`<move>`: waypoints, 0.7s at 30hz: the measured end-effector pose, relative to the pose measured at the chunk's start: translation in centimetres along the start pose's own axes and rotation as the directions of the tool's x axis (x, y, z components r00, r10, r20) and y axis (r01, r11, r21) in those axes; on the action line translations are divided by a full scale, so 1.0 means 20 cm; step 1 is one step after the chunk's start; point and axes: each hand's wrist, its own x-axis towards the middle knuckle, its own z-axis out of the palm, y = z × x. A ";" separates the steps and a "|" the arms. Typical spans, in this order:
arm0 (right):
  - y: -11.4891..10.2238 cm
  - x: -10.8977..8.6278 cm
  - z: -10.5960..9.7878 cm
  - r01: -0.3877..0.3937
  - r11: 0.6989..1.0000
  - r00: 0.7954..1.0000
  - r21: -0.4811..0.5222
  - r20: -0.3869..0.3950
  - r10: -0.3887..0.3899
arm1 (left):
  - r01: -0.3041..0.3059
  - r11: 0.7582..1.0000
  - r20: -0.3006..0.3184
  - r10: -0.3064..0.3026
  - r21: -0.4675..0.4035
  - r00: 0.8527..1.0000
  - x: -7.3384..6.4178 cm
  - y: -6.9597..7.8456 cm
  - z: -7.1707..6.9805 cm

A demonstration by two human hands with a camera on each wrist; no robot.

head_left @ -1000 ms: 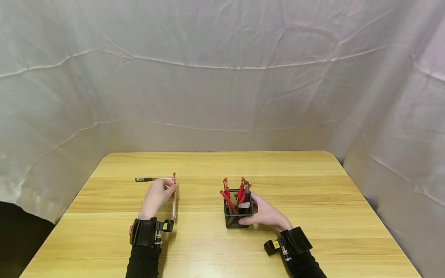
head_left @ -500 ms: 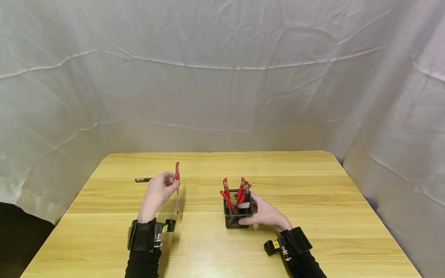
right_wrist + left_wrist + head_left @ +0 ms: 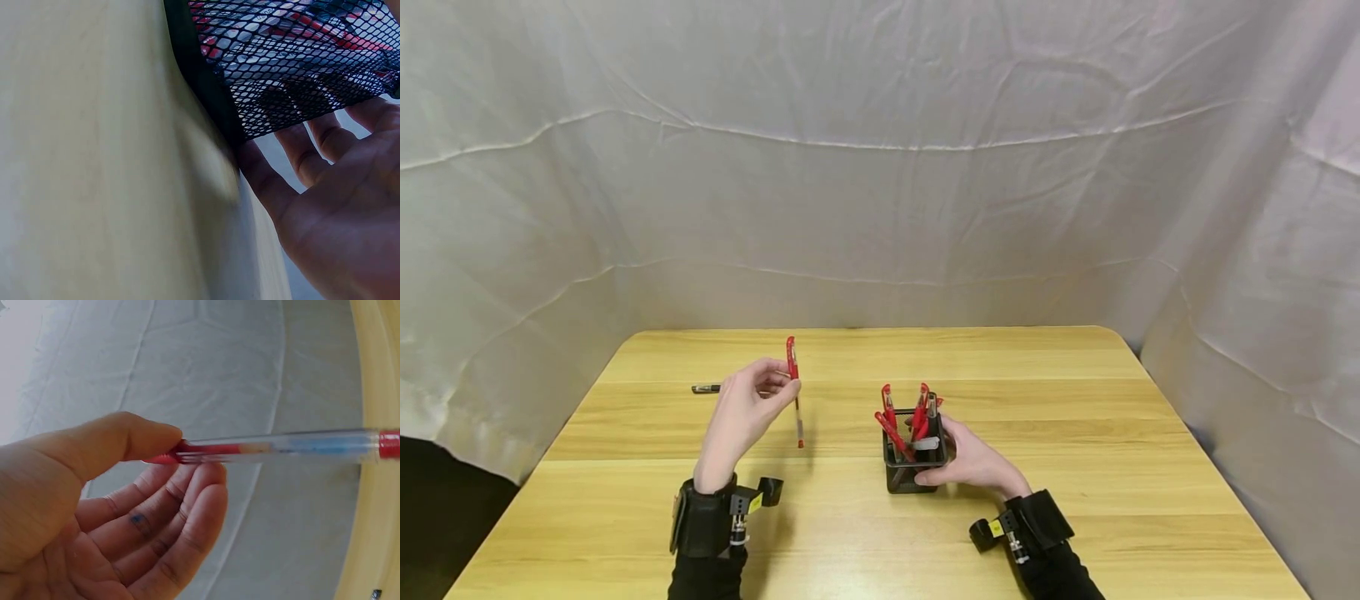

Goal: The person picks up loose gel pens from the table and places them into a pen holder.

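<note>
My left hand [image 3: 747, 408] pinches a red-capped gel pen [image 3: 793, 360] between thumb and fingers, above the left part of the table. The pen stands nearly upright, cap up. In the left wrist view the clear barrel [image 3: 281, 449] of the pen points away from the hand, its red end at the right. My right hand [image 3: 972, 460] grips the right side of a black mesh pen holder [image 3: 904, 478], thumb at its front. Several red pens [image 3: 889, 429] and a black pen [image 3: 932, 406] stick out of the holder. The right wrist view shows fingers [image 3: 303, 153] behind the mesh [image 3: 275, 106].
A black-capped pen [image 3: 704, 389] lies on the wooden table [image 3: 850, 533] behind my left hand, which hides part of it. Grey cloth [image 3: 880, 208] hangs behind and beside the table.
My left hand has lifted the red pen off the table, moved it slightly right and away from me, and brought it more upright. My right hand and the holder have not moved.
</note>
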 end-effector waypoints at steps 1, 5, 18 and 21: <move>0.00 0.00 0.00 0.002 1.000 1.000 -0.002 0.001 -0.002 | -0.009 1.000 -0.002 0.009 -0.011 1.000 0.00 0.01 0.00; 0.00 0.00 0.00 0.006 1.000 1.000 -0.008 0.003 -0.006 | -0.038 0.998 -0.005 0.038 -0.045 0.999 -0.02 0.06 0.00; 0.01 0.01 0.00 0.001 1.000 1.000 -0.025 0.000 -0.001 | -0.207 0.967 -0.049 0.202 -0.149 0.978 -0.07 0.17 0.02; 0.00 0.00 0.00 -0.004 1.000 1.000 -0.028 -0.004 0.004 | -0.249 0.952 -0.054 0.243 -0.176 0.968 -0.08 0.19 0.03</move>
